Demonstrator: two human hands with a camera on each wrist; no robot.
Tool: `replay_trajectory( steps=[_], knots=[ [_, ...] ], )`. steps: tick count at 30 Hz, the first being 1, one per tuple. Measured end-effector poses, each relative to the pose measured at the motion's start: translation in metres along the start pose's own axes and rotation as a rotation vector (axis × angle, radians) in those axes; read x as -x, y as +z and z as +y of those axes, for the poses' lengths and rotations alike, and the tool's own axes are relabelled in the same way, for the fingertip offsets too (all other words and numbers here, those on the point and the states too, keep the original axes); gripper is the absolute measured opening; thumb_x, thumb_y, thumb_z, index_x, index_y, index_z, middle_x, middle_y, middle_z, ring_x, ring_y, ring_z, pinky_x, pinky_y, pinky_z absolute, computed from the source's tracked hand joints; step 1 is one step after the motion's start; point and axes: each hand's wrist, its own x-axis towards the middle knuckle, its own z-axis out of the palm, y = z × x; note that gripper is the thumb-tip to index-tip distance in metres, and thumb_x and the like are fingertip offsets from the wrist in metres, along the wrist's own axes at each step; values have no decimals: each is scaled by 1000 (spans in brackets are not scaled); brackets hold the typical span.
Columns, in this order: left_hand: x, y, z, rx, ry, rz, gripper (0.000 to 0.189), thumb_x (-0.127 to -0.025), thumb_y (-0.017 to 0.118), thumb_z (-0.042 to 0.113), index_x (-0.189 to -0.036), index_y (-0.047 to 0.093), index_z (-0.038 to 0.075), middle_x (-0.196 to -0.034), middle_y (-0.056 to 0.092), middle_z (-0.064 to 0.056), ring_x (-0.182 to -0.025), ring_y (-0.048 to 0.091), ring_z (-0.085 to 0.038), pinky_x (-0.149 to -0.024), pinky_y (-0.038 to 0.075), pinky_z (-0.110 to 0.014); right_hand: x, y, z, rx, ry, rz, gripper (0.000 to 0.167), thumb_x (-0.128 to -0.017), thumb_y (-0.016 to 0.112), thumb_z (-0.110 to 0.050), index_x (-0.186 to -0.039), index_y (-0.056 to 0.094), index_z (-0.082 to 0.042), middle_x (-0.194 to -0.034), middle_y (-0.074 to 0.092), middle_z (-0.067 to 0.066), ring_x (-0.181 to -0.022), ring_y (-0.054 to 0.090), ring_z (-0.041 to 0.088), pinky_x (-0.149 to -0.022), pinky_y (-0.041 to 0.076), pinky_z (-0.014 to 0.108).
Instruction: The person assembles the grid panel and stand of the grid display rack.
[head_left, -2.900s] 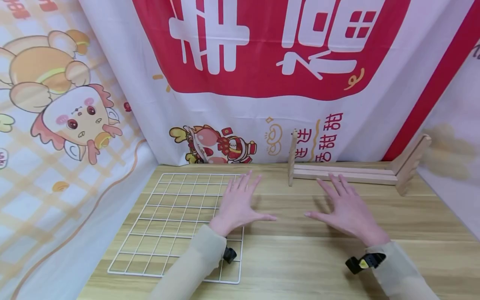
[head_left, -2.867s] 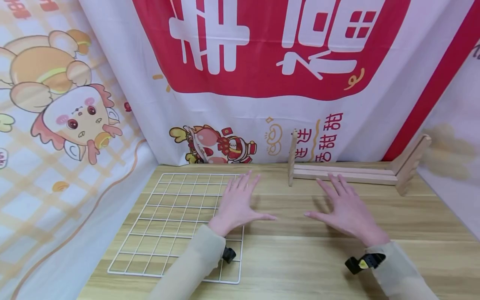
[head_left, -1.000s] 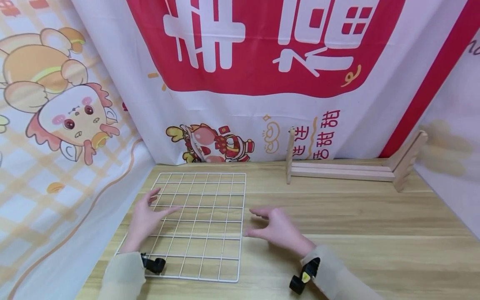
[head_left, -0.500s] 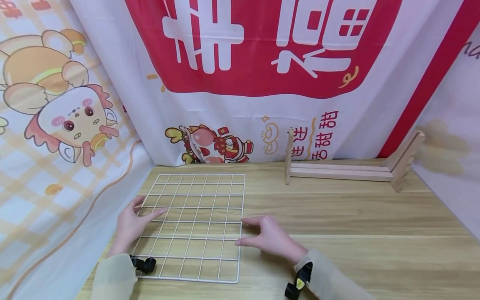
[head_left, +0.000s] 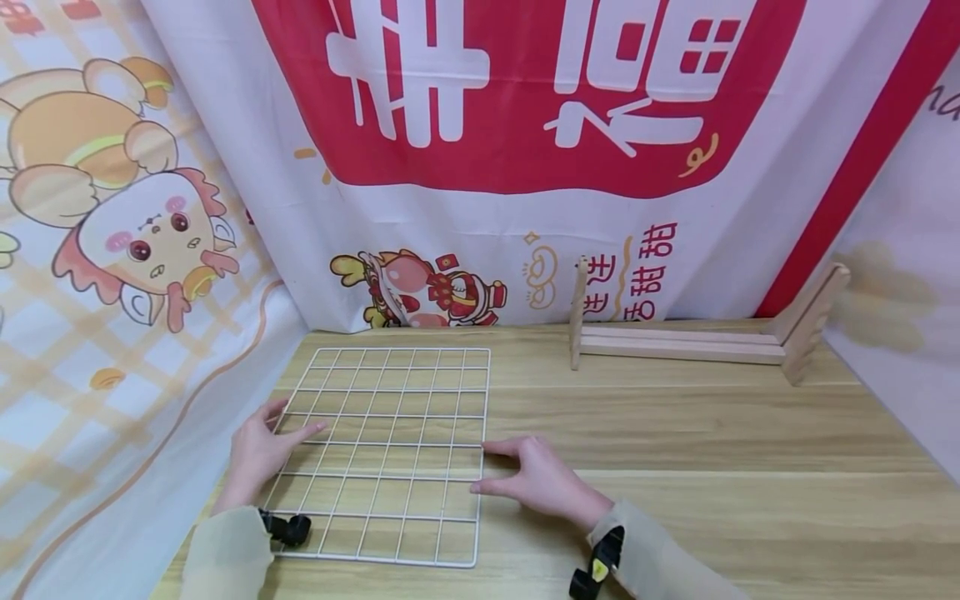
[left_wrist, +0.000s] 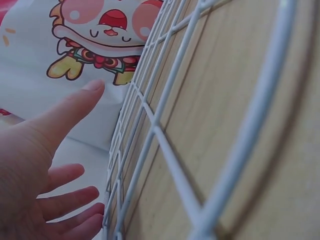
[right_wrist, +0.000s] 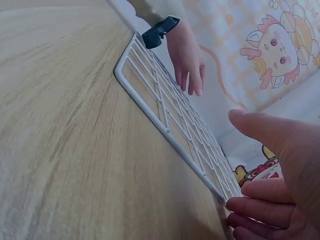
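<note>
A white wire grid panel [head_left: 386, 446] lies flat on the wooden table. My left hand [head_left: 257, 454] is at its left edge, thumb stretched over the wires and fingers along the outer side. In the left wrist view the thumb [left_wrist: 75, 112] stands away from the grid, and the lower fingertips [left_wrist: 92, 222] reach its edge wire. My right hand [head_left: 542, 479] is at the right edge, thumb over the border wire and fingertips beside it. The right wrist view shows the right hand's thumb [right_wrist: 255, 125] raised apart from the fingers, which are right at the frame [right_wrist: 155, 120].
A pale wooden rack [head_left: 682, 343] with two upright notched ends stands at the back right. Printed cloth [head_left: 525, 192] hangs behind the table [head_left: 675, 467], and more cloth [head_left: 142, 400] covers the left side.
Both hands have moved left from above the table to opposite sides of the grid panel, then lowered to its edges. In the last half second they have barely moved.
</note>
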Motion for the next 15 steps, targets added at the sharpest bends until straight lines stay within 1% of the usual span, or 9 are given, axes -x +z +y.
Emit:
replay_trajectory(
  steps=[6, 8, 12, 15],
  knots=[
    [1, 0, 5, -65, 24, -37, 105, -80, 82, 59, -148, 40, -9, -148, 42, -34, -131, 43, -54, -106, 39, -64, 1, -4, 3, -11, 19, -9, 72, -82, 83, -50, -133, 66, -3, -136, 64, 9, -133, 52, 26, -113, 39, 45],
    [1, 2, 7, -68, 22, -55, 105, -81, 80, 60, -149, 40, -8, -148, 42, -34, -130, 44, -54, -105, 39, -65, 3, -7, 7, -14, 26, -8, 73, -83, 82, -51, -134, 65, -2, -137, 63, 10, -134, 51, 28, -114, 38, 46],
    [1, 5, 10, -28, 4, -72, 102, -83, 79, 60, -150, 39, -5, -146, 44, -35, -128, 47, -53, -104, 42, -65, 7, -18, 13, -28, 43, -2, 74, -84, 81, -51, -135, 63, -1, -138, 61, 12, -136, 49, 30, -115, 36, 49],
    [0, 8, 12, 28, 4, -55, 97, -83, 81, 55, -149, 43, -4, -142, 48, -35, -126, 52, -51, -102, 45, -61, 10, -27, 18, -62, 63, 3, 71, -86, 82, -45, -136, 62, 0, -138, 61, 13, -134, 51, 31, -114, 37, 50]
  ],
)
